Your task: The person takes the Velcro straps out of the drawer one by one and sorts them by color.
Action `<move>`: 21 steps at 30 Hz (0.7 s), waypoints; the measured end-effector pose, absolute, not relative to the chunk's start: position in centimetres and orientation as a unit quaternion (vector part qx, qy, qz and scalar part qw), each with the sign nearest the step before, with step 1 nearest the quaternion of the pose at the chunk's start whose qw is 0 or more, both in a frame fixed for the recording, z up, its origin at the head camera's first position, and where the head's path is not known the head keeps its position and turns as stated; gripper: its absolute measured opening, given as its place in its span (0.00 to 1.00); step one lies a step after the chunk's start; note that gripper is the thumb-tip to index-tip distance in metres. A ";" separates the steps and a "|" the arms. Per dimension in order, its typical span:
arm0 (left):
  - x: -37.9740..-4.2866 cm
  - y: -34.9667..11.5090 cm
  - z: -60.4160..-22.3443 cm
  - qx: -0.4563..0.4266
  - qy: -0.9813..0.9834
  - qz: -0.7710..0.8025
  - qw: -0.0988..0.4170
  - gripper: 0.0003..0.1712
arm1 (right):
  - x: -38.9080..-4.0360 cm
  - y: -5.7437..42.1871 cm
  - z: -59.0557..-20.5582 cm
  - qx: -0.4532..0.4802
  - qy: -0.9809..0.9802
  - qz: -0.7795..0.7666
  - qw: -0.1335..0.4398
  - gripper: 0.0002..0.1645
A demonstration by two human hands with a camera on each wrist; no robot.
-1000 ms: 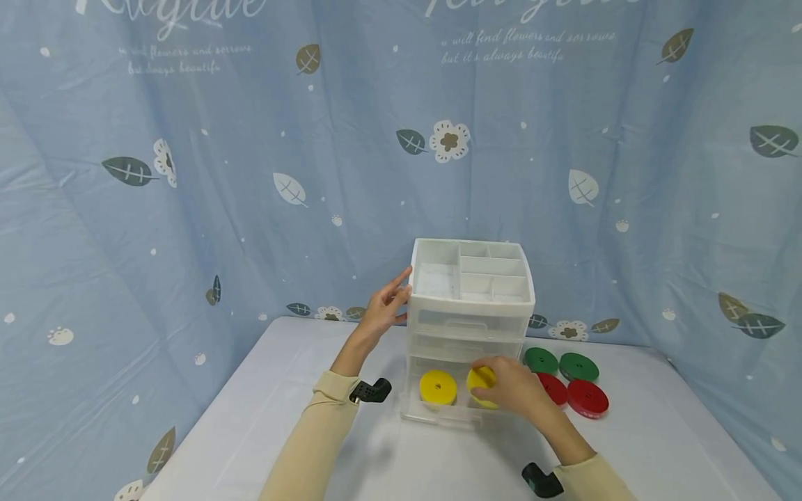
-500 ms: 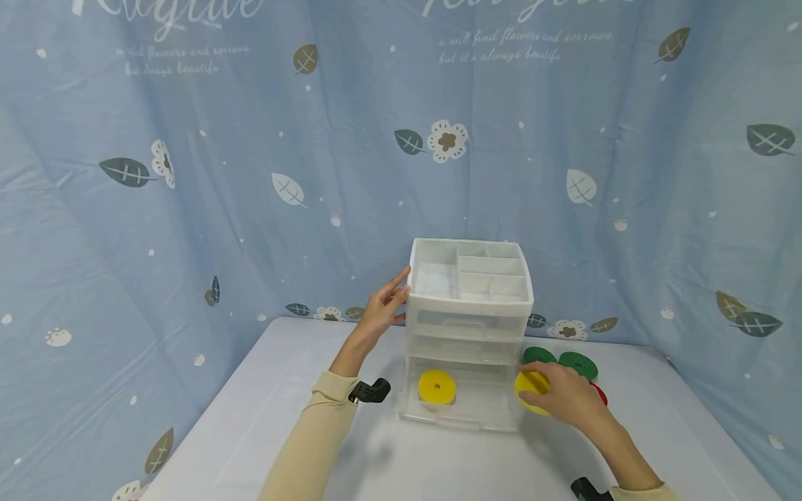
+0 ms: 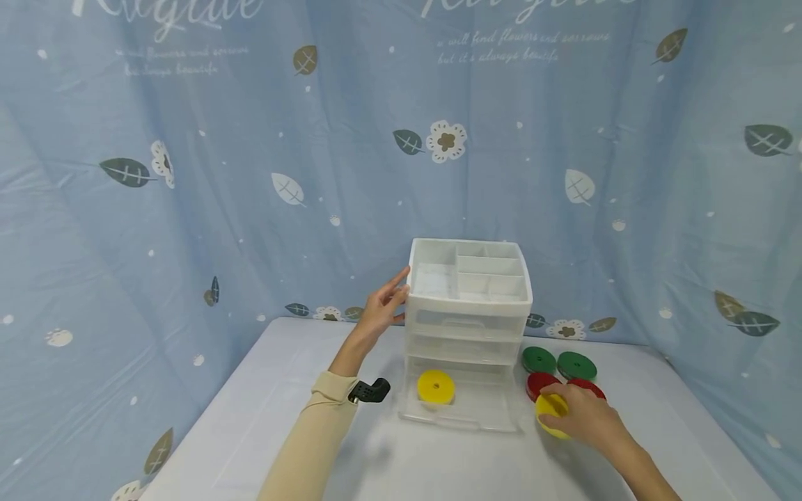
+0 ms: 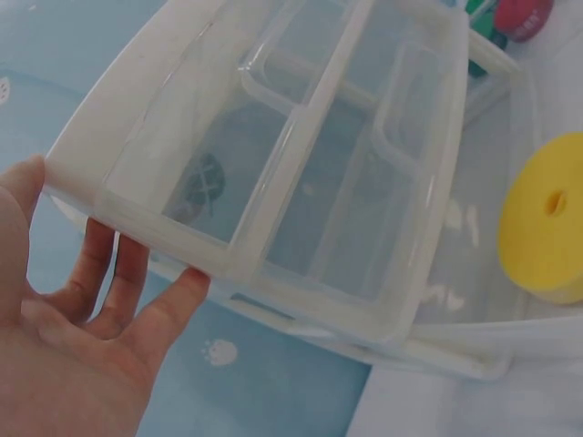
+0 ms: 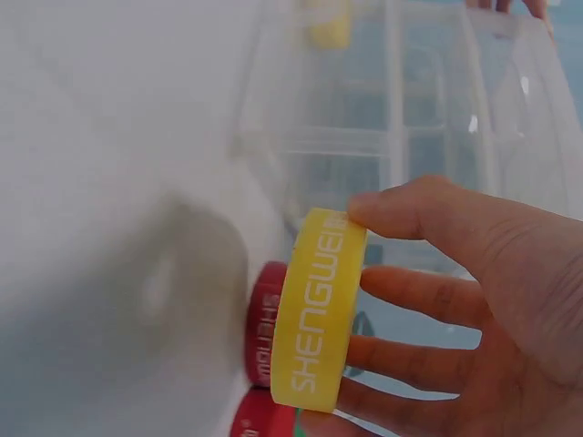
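Note:
My right hand [image 3: 589, 415] pinches a thick yellow disc [image 5: 319, 309] by its edges, thumb on one side and fingers on the other. White SHENGWEI lettering runs along the disc's rim. In the head view it hangs at the near side of the red discs. My left hand [image 3: 378, 311] touches the left side of a white drawer unit [image 3: 470, 307] with extended fingers. The unit's bottom drawer [image 3: 485, 407] is pulled out, and a second yellow disc [image 3: 436, 387] with a small centre hole lies in its left part.
Right of the unit, on the white table [image 3: 282, 417], lie two green discs [image 3: 577, 366] and two red discs [image 3: 541, 385], one red disc partly behind my right hand. The unit's upper drawers are closed. A blue patterned curtain [image 3: 351, 139] hangs behind.
My right hand has lifted a yellow disc from the right part of the bottom drawer and carried it rightward to the red discs. My left hand has stayed at the drawer unit.

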State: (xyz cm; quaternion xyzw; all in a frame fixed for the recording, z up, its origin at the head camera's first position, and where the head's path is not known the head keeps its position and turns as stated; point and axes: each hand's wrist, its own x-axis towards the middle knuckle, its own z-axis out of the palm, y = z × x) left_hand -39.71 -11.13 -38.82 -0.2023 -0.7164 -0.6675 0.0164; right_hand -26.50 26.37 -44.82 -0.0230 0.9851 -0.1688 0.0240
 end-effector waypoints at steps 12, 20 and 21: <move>-39.7 -11.2 -39.0 -0.205 -0.716 -0.667 0.019 0.26 | -25.9 25.5 -47.1 -0.024 0.988 -0.152 0.022 0.30; -39.7 -11.2 -38.9 -0.209 -0.716 -0.666 0.014 0.27 | -25.7 25.2 -47.4 -0.021 0.990 -0.143 -0.003 0.30; -39.7 -11.2 -38.8 -0.209 -0.715 -0.666 0.013 0.27 | -25.8 25.3 -47.5 -0.020 0.990 -0.140 -0.005 0.30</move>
